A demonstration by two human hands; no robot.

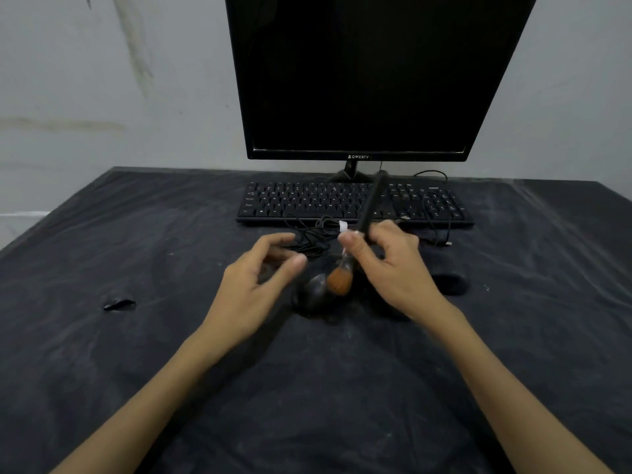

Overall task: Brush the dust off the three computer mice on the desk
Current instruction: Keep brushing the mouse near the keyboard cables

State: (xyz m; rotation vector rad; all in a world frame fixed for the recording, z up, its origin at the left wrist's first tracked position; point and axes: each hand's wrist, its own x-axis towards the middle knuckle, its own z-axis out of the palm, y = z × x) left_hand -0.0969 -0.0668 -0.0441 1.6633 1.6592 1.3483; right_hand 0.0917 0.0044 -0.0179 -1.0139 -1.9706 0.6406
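Mouse (313,294) under brush (342,280) held by right fingers (355,246), left fingers (273,258) open beside it

R hand (393,268) brush (342,280) on mouse (314,294).

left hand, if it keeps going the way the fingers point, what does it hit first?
Probably the tangled black mouse cable just beyond the open left hand, then the black keyboard. The hand may be above the desk; height is unclear from one view.

Two bare forearms, no sleeves visible
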